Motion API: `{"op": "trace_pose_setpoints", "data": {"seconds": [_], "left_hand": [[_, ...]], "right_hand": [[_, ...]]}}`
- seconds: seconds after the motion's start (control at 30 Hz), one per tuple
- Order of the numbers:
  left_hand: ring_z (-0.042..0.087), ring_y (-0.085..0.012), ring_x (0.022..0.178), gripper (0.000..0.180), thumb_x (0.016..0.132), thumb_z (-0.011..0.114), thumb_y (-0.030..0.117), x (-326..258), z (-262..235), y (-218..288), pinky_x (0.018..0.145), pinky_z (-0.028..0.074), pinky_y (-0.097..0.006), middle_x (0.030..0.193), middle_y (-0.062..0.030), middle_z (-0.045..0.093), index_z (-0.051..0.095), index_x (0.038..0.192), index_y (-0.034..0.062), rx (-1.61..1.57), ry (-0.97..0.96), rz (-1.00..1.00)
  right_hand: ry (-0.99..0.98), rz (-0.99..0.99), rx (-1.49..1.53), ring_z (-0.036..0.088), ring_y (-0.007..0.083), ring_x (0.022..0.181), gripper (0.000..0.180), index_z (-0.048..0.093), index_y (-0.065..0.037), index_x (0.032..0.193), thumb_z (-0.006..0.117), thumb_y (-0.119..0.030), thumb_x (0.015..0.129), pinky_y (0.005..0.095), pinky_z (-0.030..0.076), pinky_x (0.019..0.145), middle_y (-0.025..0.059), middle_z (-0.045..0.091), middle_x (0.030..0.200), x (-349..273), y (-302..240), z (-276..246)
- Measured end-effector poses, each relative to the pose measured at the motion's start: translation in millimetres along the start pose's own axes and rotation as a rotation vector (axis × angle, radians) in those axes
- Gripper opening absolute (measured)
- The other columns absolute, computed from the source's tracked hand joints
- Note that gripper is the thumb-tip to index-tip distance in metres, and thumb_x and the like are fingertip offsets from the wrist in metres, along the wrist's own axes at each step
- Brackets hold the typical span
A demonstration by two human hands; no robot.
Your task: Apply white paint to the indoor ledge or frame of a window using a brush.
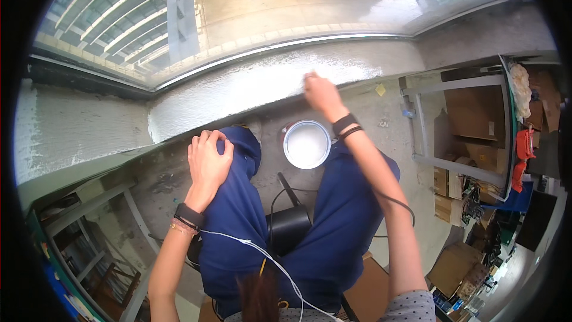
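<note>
My right hand (pixel 323 93) is closed at the window sill (pixel 238 92), its fingertips against the white-coated surface. Whatever it holds, if anything, is hidden and slightly blurred. Thick, uneven white paint covers the middle of the sill, thinning to bare grey toward the right. Below that hand, between my knees, stands an open round bucket (pixel 286 146) with white paint inside. My left hand (pixel 208 158) rests on my left knee, holding nothing, fingers bent loosely over the blue trousers (pixel 229 226).
A large window (pixel 286 0) rises behind the sill. Metal-framed tables flank me, the right frame (pixel 459 167) with cardboard boxes (pixel 473 110) beneath it. A black object (pixel 290 226) lies between my legs. White cable (pixel 277 259) crosses my lap.
</note>
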State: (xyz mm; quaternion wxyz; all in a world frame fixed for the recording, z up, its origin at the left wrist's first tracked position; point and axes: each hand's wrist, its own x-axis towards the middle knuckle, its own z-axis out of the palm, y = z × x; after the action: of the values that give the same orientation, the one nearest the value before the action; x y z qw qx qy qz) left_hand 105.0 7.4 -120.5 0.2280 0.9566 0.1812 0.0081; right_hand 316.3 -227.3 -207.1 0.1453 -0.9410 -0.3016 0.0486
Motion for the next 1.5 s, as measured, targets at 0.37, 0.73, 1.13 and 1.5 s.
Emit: {"op": "trace_pose_setpoints", "data": {"seconds": [0.37,0.73,1.13,1.5], "left_hand": [[0.056,-0.0295,0.088,0.012,0.081,0.060,0.018,-1,-3,3,0.080,0.043,-0.039,0.089,-0.0090,0.061,0.063,0.083,0.0070,0.025,0.018,0.014],[0.055,-0.0272,0.089,0.010,0.080,0.059,0.017,9,-4,12,0.081,0.042,-0.038,0.093,-0.0060,0.060,0.062,0.085,0.0090,0.020,-0.069,-0.042],[0.055,-0.0303,0.089,0.013,0.082,0.058,0.020,29,6,24,0.081,0.044,-0.041,0.089,-0.0097,0.061,0.063,0.085,0.0089,0.037,-0.101,-0.011],[0.054,-0.0292,0.092,0.016,0.080,0.060,0.024,33,16,40,0.082,0.041,-0.039,0.093,-0.0089,0.061,0.065,0.084,0.0089,0.037,-0.122,0.066]], "right_hand": [[-0.204,0.044,1.443,0.064,0.0137,0.065,0.027,0.063,0.009,0.099,0.059,-0.016,0.090,0.0261,0.053,0.059,0.0113,0.066,0.078,51,-143,42],[-0.054,0.297,1.197,0.064,0.0122,0.064,0.027,0.065,0.003,0.098,0.059,-0.022,0.092,0.0250,0.053,0.060,0.0078,0.067,0.083,22,110,-28],[0.442,0.488,0.320,0.067,0.0255,0.071,0.026,0.064,0.005,0.101,0.056,-0.018,0.091,0.0323,0.052,0.067,0.0177,0.067,0.086,-62,238,-95],[-0.134,0.379,0.815,0.060,0.0222,0.063,0.016,0.062,0.001,0.091,0.053,-0.012,0.091,0.0352,0.047,0.058,0.0183,0.059,0.071,-158,0,-36]]}}
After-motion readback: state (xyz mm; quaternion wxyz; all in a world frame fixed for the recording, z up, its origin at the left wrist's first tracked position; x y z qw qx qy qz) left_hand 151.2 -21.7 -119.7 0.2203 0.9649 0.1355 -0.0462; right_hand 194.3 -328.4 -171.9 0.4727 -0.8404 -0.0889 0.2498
